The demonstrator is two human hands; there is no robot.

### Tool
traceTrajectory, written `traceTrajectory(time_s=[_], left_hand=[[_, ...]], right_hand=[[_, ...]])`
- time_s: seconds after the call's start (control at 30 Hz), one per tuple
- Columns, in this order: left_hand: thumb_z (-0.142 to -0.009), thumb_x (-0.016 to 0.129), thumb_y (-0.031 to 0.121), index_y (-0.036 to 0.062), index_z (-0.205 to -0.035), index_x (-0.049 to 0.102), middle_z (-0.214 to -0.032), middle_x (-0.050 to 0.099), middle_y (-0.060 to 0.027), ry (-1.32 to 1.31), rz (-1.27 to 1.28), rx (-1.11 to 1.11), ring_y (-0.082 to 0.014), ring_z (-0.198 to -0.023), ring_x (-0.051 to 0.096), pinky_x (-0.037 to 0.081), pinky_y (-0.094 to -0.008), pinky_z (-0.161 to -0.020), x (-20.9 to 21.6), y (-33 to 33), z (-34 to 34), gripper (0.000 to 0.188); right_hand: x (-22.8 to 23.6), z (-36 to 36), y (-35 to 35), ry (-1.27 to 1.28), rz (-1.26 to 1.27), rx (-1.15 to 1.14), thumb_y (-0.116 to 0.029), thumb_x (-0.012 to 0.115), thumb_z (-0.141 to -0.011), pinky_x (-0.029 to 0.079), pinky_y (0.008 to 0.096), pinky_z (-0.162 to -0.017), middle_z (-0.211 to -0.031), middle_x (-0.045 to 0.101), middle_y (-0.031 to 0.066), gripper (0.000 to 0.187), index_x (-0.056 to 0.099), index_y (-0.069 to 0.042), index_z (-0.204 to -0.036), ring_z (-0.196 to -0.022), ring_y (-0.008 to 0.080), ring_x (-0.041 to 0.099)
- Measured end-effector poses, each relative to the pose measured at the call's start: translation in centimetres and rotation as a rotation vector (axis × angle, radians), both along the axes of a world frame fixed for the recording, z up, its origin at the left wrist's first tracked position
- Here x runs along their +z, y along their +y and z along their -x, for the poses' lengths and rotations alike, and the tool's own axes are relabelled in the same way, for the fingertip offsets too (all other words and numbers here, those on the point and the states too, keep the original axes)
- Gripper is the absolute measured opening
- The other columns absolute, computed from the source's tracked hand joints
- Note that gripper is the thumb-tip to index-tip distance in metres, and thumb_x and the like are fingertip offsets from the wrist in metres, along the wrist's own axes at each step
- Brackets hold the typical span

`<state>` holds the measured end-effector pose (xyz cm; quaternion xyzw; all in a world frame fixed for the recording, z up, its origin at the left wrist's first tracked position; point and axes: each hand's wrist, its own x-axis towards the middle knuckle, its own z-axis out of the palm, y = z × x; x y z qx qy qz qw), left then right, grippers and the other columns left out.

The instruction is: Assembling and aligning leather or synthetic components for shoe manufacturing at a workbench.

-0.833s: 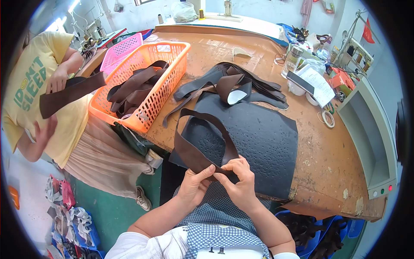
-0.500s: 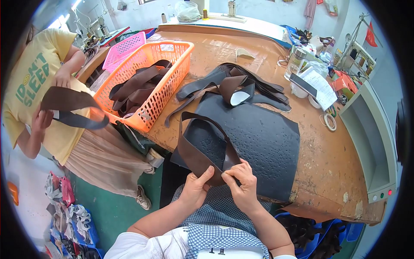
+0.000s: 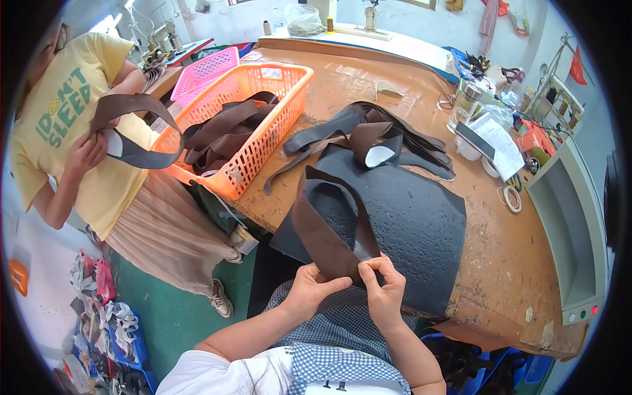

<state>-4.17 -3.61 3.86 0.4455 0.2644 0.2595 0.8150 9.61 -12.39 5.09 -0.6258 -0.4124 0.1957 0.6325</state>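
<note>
A brown leather strip (image 3: 320,227), bent into a loop, stands over the near part of a dark pitted mat (image 3: 421,230). My right hand (image 3: 384,282) pinches the strip's lower edge where its ends come together, thumb against forefinger. Beside it, my left hand (image 3: 313,289) holds the lower left of the strip, thumb stretched along the edge and fingers partly hidden behind the leather. Past the mat's far edge lies a pile of similar dark strips (image 3: 421,143), with a curled brown strip (image 3: 366,137) and a white oval piece (image 3: 380,156) on top.
An orange basket (image 3: 266,155) of brown strips stands left on the worn table (image 3: 500,263). At left, a co-worker in a yellow shirt (image 3: 72,112) holds another looped strip (image 3: 135,105). A phone (image 3: 475,141), notepaper (image 3: 503,148), tape rolls (image 3: 511,197) and a grey machine housing (image 3: 573,230) are at right.
My left thumb has lowered and flattened along the strip's edge, and the strip's brown face has turned more into view. The co-worker's strip has risen. The whole view has shifted slightly.
</note>
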Motion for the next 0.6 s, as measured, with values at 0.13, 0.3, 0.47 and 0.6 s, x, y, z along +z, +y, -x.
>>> traceTrajectory(time_s=[0.13, 0.3, 0.47, 0.6], left_hand=[[-0.084, 0.073, 0.000, -0.0010, -0.111, 0.066, -0.107, 0.070, -0.0079, 0.010, -0.026, -0.003, -0.0134, -0.099, 0.065, 0.052, -0.0293, -0.090, 0.1, 0.2, -0.1, 0.028], [-0.082, 0.074, -0.001, -0.0006, -0.110, 0.067, -0.105, 0.071, -0.0086, 0.022, -0.040, -0.010, -0.0152, -0.097, 0.067, 0.053, -0.0318, -0.090, -0.3, 0.5, 0.3, 0.029], [-0.087, 0.070, 0.000, -0.0030, -0.114, 0.064, -0.109, 0.070, -0.0103, -0.010, -0.020, -0.036, -0.0141, -0.099, 0.066, 0.053, -0.0288, -0.090, -0.2, 0.8, 0.4, 0.028], [-0.087, 0.070, 0.000, -0.0026, -0.114, 0.063, -0.107, 0.070, -0.0089, -0.022, 0.010, -0.007, -0.0132, -0.098, 0.065, 0.052, -0.0281, -0.090, 0.6, 0.8, -0.1, 0.027]], right_hand=[[-0.2, 0.5, -0.3, 0.149, 0.063, -0.032, -0.006, 0.067, -0.089, 0.046, 0.0325, -0.080, -0.080, 0.066, 0.0085, 0.010, 0.066, 0.003, -0.084, -0.079, 0.0168, 0.059], [-1.3, 0.2, -0.3, 0.040, 0.047, 0.002, -0.007, 0.067, -0.089, 0.047, 0.0313, -0.076, -0.085, 0.064, 0.0099, 0.011, 0.065, 0.003, -0.086, -0.083, 0.0167, 0.058], [-1.1, 0.1, -0.2, -0.042, 0.095, 0.057, -0.008, 0.064, -0.092, 0.045, 0.0225, -0.068, -0.078, 0.061, 0.0006, 0.011, 0.063, 0.002, -0.089, -0.074, 0.0065, 0.054], [-0.4, 0.0, -0.2, 0.425, 0.142, 0.066, -0.013, 0.066, -0.093, 0.048, 0.0238, -0.072, -0.081, 0.064, -0.0011, 0.014, 0.066, 0.000, -0.090, -0.072, 0.0067, 0.056]])
